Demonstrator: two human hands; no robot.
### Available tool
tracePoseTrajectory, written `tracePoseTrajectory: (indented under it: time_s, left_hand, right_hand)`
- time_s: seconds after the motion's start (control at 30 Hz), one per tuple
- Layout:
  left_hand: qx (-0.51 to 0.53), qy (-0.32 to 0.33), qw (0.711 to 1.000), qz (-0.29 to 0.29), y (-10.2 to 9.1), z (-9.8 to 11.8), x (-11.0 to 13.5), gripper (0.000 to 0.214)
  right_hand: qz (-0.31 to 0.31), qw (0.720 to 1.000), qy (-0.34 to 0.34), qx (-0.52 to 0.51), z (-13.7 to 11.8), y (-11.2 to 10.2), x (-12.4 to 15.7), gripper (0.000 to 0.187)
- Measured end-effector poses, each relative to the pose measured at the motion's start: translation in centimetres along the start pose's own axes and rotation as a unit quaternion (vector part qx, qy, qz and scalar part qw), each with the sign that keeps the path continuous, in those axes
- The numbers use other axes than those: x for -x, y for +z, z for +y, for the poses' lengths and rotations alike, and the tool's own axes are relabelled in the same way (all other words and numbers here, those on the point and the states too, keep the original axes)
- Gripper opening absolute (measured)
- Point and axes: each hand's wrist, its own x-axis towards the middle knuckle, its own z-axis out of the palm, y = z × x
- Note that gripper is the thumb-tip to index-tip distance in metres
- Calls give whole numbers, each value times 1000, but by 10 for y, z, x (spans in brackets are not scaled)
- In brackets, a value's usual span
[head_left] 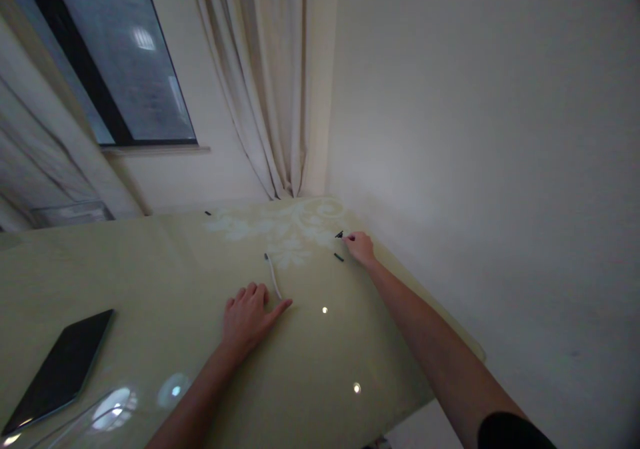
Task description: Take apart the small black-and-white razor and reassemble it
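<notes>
My left hand (250, 314) lies flat on the pale yellow glossy table (150, 269), fingers apart, and holds nothing. A thin white cable (273, 274) runs from just beside its fingers away toward the wall. My right hand (359, 245) is stretched out to the far right part of the table, fingers pinched on a small dark object (339, 234). A second small dark piece (339, 257) lies on the table just left of that hand.
A dark tablet (63, 368) lies at the near left of the table. Another tiny dark bit (207, 213) sits near the far edge. Cream curtains (273, 82) hang in the corner beside a dark window (115, 56). A white wall borders the table's right edge.
</notes>
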Motion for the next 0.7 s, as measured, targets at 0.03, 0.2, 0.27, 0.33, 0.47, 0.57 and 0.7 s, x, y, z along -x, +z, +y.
tracePoseTrajectory:
  time_s: [0.03, 0.2, 0.27, 0.33, 0.47, 0.57, 0.7]
  left_hand:
    - [-6, 0, 1000, -2, 0, 1, 0, 62]
    - [-29, -9, 1000, -4, 0, 5, 1, 66]
    - [-34, -12, 999, -4, 1, 7, 1, 67]
    - [-37, -12, 999, 0, 2, 7, 1, 67]
    - [-32, -14, 999, -12, -2, 7, -4, 65]
    - [-10, -19, 997, -71, -10, 9, -13, 65]
    - [-4, -50, 991, -125, -15, 13, -28, 60]
  right_hand:
    - [0, 1000, -1, -1, 2, -1, 0, 23]
    - [-3, 1000, -5, -6, 9, -8, 6, 24]
    - [-1, 1000, -7, -7, 13, -11, 8, 24]
    - [4, 1000, -6, -6, 19, -14, 9, 24]
    - [15, 1000, -1, -4, 31, -19, 12, 24]
    - [12, 1000, -11, -9, 36, -18, 17, 25]
    - [13, 999, -40, -30, 35, -11, 28, 26]
